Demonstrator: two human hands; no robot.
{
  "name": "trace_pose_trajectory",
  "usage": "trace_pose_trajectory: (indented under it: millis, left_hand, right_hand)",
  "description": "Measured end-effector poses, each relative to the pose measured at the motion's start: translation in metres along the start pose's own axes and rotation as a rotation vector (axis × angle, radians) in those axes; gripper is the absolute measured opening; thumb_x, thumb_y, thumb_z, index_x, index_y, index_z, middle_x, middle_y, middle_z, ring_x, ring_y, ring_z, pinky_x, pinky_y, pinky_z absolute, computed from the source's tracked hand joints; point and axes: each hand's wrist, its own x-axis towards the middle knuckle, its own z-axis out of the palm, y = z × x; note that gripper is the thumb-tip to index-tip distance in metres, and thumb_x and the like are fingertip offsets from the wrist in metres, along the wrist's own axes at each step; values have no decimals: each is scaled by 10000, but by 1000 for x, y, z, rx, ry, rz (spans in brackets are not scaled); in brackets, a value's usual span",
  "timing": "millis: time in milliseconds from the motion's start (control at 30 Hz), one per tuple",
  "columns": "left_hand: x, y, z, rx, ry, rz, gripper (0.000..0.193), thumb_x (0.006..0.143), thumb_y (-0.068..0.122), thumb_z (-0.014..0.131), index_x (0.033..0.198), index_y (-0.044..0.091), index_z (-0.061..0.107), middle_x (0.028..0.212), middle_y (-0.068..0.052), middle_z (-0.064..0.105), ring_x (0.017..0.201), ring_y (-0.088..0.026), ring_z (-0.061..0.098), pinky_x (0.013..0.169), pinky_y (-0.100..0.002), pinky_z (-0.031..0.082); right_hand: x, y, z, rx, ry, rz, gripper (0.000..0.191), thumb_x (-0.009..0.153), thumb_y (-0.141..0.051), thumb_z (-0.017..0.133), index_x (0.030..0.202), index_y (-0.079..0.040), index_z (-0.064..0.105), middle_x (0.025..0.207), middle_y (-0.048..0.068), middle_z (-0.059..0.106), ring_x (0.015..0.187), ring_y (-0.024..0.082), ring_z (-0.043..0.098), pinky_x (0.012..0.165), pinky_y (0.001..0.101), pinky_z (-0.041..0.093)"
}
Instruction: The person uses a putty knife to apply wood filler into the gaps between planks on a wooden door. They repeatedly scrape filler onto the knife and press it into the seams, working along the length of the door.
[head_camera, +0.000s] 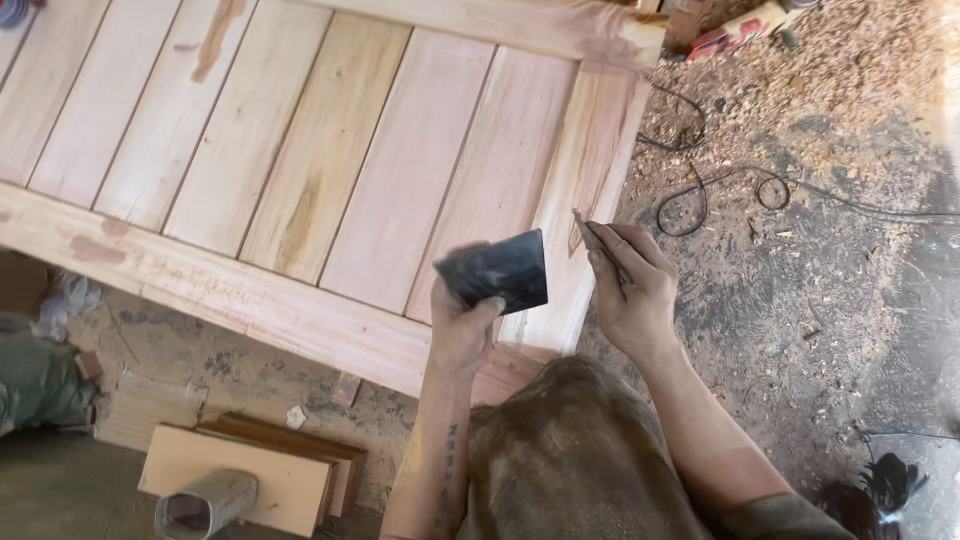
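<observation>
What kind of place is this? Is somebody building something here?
It looks like a woodworking shop. A big door-like wooden panel lies flat, wood shavings cover the dirt floor, and tool cables trail across it. The left hand holds a dark sheet, perhaps sandpaper.

— How many hands show?
— Two: the left hand and the right hand.
— And what else?
— One dark sanding sheet, one wooden door panel, one black cable, one grey tube.

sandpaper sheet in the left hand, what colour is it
Dark grey-black sandpaper sheet, head view.
</observation>
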Motion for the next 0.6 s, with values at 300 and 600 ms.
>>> trace_pose_trajectory:
  millis: [300, 600]
  left_hand:
    - [13, -9, -22, -420, 204, -163, 493, 910, 144, 515, 1391, 54, 456, 1228, -251, 628, 514, -164, 474, 407, -272, 373]
    - [4, 32, 1, -526, -206, -128, 1026, 811, 702, 743, 1491, -15, 466, 1426, -258, 567, 1290, -423, 604, 1081, -529, 518]
  right_hand:
    - [-13, 6, 4, 33, -98, 202, 299, 933, 30, 659, 1227, 64, 703, 1124, 157, 715, 909, 212, 714, 746, 316, 563]
    - [6, -18, 1, -98, -130, -26, 258, 969, 32, 651, 1219, 54, 710, 1144, 179, 695, 987, 297, 710, 827, 372, 563]
